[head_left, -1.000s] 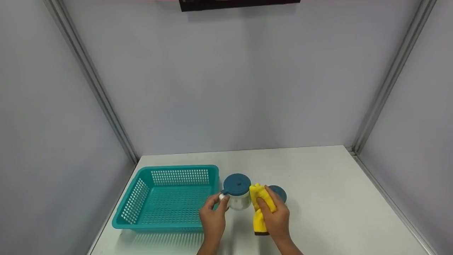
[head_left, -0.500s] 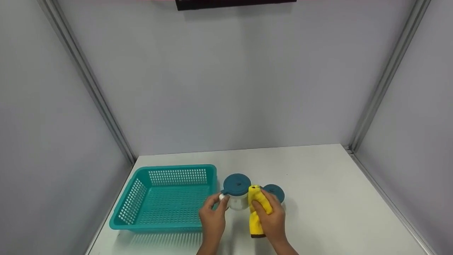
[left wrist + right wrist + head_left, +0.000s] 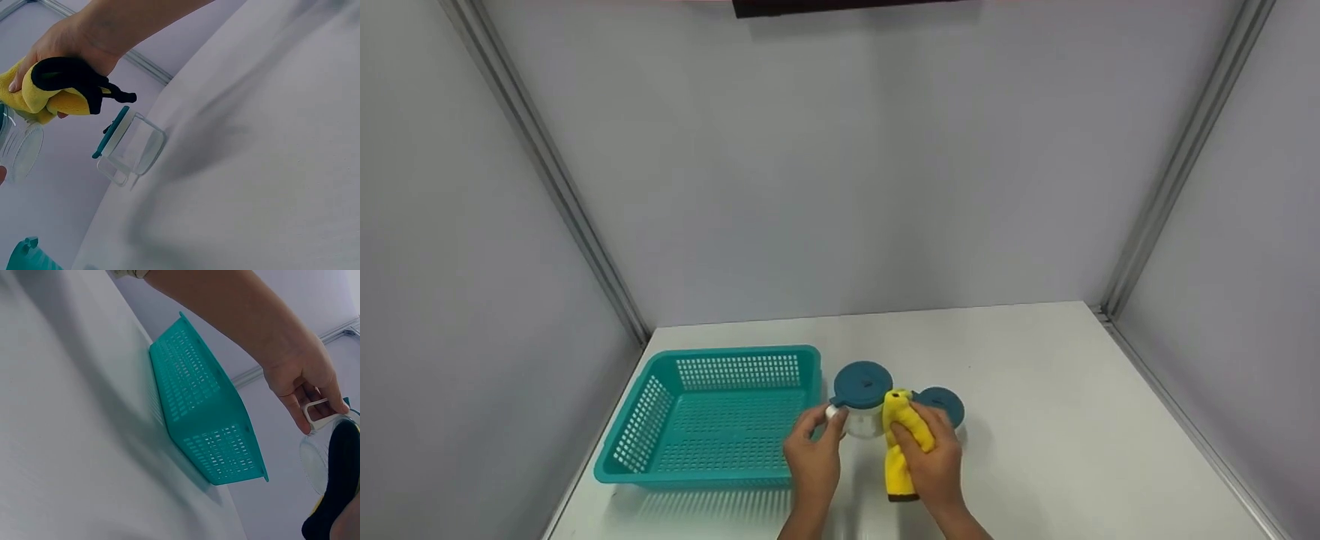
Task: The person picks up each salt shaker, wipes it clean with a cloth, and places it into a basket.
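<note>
A clear jar [image 3: 864, 424] with a round teal lid [image 3: 863, 385] is held up off the table, upright. My left hand [image 3: 814, 454] pinches its handle [image 3: 318, 417] between thumb and fingers. In my right hand [image 3: 941, 465] is a bunched yellow cloth [image 3: 898, 472] with a black edge, gripped against the jar's right side. The cloth hides part of the jar in the head view. Behind the right hand, a second clear jar [image 3: 138, 143] with a teal lid [image 3: 943, 405] stands on the table, partly hidden in the head view.
A teal plastic basket [image 3: 611, 471] with perforated sides sits on the white table [image 3: 1035, 420], left of the hands. Grey panels surround the table at the back [image 3: 840, 187] and sides. A dark bar [image 3: 840, 7] crosses the top of the head view.
My right hand has shifted a little left with the cloth along the jar's side. The held jar has risen slightly in view, and my left hand keeps the same hold on its handle.
</note>
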{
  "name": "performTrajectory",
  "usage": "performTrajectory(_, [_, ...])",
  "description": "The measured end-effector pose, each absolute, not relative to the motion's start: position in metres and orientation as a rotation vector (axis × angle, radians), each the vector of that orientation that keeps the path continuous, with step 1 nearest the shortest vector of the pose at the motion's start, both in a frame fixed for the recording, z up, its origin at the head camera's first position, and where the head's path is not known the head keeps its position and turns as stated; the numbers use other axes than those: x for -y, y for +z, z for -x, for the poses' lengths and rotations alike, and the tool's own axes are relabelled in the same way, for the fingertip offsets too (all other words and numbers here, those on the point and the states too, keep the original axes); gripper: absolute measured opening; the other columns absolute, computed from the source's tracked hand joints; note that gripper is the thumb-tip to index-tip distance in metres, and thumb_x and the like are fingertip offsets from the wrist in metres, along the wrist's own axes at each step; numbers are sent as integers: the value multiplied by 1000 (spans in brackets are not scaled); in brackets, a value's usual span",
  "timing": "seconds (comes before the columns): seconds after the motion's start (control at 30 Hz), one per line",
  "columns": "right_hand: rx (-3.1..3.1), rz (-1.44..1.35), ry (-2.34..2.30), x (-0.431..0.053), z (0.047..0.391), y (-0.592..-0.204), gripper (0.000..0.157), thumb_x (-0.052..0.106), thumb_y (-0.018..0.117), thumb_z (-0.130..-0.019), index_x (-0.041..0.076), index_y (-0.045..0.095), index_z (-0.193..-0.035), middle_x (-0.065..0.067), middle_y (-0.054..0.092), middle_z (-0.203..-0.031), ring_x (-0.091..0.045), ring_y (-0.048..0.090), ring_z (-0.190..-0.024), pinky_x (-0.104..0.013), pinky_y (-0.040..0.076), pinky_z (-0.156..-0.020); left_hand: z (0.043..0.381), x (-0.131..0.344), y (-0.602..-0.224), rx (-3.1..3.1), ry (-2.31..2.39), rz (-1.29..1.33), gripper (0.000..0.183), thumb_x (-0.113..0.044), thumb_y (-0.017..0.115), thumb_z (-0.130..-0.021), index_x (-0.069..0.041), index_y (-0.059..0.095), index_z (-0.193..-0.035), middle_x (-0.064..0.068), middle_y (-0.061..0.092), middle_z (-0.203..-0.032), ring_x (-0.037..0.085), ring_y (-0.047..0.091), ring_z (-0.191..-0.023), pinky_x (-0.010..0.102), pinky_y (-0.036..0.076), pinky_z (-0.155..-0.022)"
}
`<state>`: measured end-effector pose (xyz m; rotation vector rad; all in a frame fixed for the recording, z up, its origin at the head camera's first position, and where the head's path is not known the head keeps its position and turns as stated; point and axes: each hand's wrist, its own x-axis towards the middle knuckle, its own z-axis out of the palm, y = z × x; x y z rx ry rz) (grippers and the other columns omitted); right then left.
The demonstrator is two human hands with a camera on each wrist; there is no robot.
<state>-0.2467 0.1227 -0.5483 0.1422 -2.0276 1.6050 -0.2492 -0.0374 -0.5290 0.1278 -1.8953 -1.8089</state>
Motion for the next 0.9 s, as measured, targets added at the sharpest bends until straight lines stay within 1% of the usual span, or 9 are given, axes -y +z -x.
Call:
performTrajectory(0.17, [2045, -146, 1605, -118, 243, -550, 33, 26, 76, -87, 21, 68, -119, 7, 55, -103, -14, 56, -86, -21, 55, -75, 247, 36, -531, 1867, -1808, -150, 21, -26, 77, -86, -12, 74, -101, 3, 68, -96, 17, 68, -94, 24, 59, -70])
performTrajectory(0.37, [2027, -206, 1534, -113, 245, -545, 32, 22, 77, -86, 19, 70, -118, 5, 53, -98, -11, 54, -83, -20, 53, -73, 252, 35, -528, 1823, -1812, -164, 17, -18, 77, -86, -9, 74, -100, 5, 67, -96, 18, 66, -94, 25, 59, -71])
performTrajectory(0.47, [2011, -236, 1493, -111, 248, -541, 33, 22, 78, -86, 20, 70, -118, 6, 52, -96, -10, 53, -83, -20, 53, -71, 254, 34, -522, 1805, -1805, -139, 16, -13, 76, -87, -6, 74, -101, 8, 67, -97, 21, 66, -94, 26, 60, -71])
performTrajectory(0.6, [1996, -284, 1451, -109, 249, -538, 36, 21, 80, -84, 21, 70, -118, 6, 51, -95, -9, 53, -83, -20, 53, -69, 246, 33, -507, 1776, -1801, -81, 17, -7, 74, -87, 1, 73, -102, 11, 67, -96, 24, 67, -92, 27, 60, -71])
performTrajectory(0.73, [2010, -311, 1449, -106, 245, -538, 37, 23, 80, -84, 22, 70, -119, 6, 51, -95, -9, 53, -83, -20, 53, -69, 238, 31, -500, 1763, -1793, -72, 18, -8, 74, -87, 1, 73, -103, 11, 67, -96, 25, 68, -91, 26, 59, -71])
performTrajectory(0.83, [2040, -309, 1431, -105, 241, -541, 36, 25, 80, -84, 24, 71, -119, 8, 50, -95, -8, 52, -83, -20, 53, -69, 242, 31, -511, 1777, -1794, -116, 18, -8, 74, -88, 1, 73, -103, 11, 67, -97, 25, 68, -91, 25, 59, -72])
performTrajectory(0.9, [2053, -323, 1404, -103, 240, -543, 37, 25, 81, -83, 25, 71, -118, 9, 50, -94, -8, 52, -82, -21, 52, -68, 245, 31, -520, 1780, -1792, -137, 18, -10, 75, -87, -1, 73, -103, 9, 67, -97, 22, 67, -89, 25, 59, -72])
